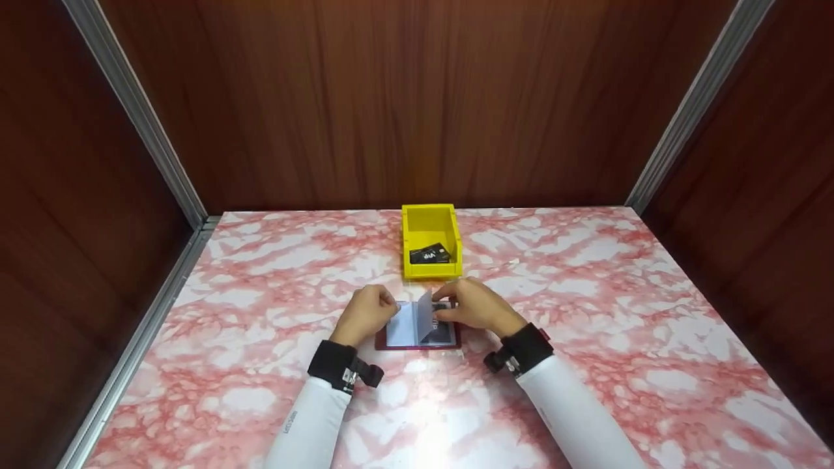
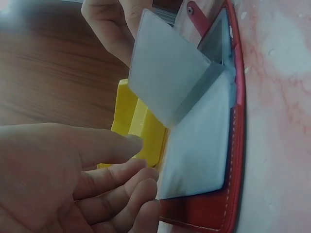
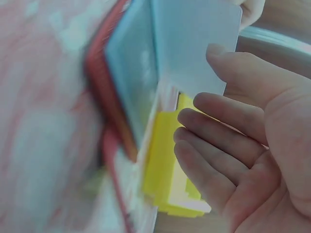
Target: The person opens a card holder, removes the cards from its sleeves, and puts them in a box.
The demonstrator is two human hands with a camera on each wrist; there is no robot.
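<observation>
A red card holder [image 1: 381, 343] lies spread on the table, with clear sleeve pages inside. One sleeve page [image 2: 167, 68] stands up from the middle, and a black card [image 1: 438, 333] shows under the right-side sleeve. My right hand [image 1: 479, 305] is beside the raised page, its thumb [image 3: 223, 56] close to the page's edge; whether it touches cannot be told. The fingers there are spread and hold nothing. Over the left part of the holder is my left hand [image 1: 368, 312], fingers loosely bent with nothing between them.
Behind the holder stands a yellow bin [image 1: 430, 270] with several black cards [image 1: 430, 254] in it. A strap with a snap [image 2: 197, 18] sticks out from the holder's edge. Brown wood-look panels [image 1: 417, 104] enclose the marbled red-and-white table [image 1: 260, 397].
</observation>
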